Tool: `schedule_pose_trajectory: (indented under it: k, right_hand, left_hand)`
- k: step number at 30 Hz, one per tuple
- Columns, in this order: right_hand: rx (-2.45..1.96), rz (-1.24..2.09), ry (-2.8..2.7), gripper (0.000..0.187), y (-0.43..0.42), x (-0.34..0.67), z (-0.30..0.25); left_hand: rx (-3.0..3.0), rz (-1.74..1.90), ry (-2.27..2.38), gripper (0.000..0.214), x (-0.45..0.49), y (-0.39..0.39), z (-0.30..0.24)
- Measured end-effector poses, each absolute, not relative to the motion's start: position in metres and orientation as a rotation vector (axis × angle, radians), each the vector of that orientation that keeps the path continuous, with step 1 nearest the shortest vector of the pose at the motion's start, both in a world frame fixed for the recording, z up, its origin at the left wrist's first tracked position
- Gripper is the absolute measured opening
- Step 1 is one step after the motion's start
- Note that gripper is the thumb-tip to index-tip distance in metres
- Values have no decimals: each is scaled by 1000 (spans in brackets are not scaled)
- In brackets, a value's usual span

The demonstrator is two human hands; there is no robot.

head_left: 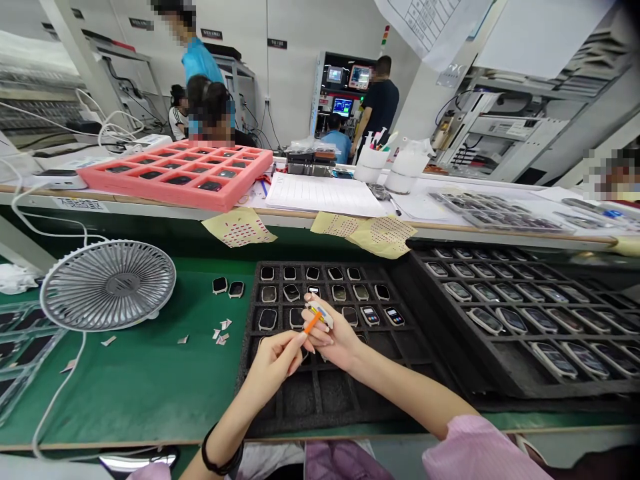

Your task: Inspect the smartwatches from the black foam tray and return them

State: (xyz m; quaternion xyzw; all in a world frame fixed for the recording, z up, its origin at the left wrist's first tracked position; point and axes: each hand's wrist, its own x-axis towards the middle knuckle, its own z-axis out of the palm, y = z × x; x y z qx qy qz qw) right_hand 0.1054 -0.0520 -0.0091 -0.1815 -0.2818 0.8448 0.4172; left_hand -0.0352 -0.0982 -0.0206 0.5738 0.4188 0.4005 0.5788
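My right hand (334,340) is closed round a small watch body (319,311) and holds it above a black foam tray (305,393). My left hand (277,363) pinches a thin orange tool (312,323) whose tip touches the watch body. The tray's upper rows hold several watch bodies in cells. Its near rows show bare cells.
A second black tray (505,360) with several watch bodies lies to the right. A small white fan (107,285) stands at left on the green mat (150,380). Two loose watch bodies (228,287) and paper scraps (220,332) lie near it. A pink tray (175,175) sits on the raised shelf; people work beyond.
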Motion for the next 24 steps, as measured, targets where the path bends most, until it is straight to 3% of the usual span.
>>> schedule_pose_trajectory:
  k: [4,9,14,20,24]
  right_hand:
    - [-430,2119,-659,37,-53,103,-9]
    - [-627,1914,-767,22,-61,100,-16]
    - [-808,1688,-1135,29,-70,92,-28]
    - [-1375,925,-1428,31,3,150,-39]
    - [-1573,617,-1373,25,68,230,-49]
  left_hand:
    - [1319,983,972,49,-33,-100,-26]
    - [1247,1043,1001,51,-30,-96,-24]
    - [1236,1132,1032,48,-29,-95,-20]
    - [1408,1145,1406,42,-82,-92,-39]
    - [1602,897,1897,34,-130,-89,-56]
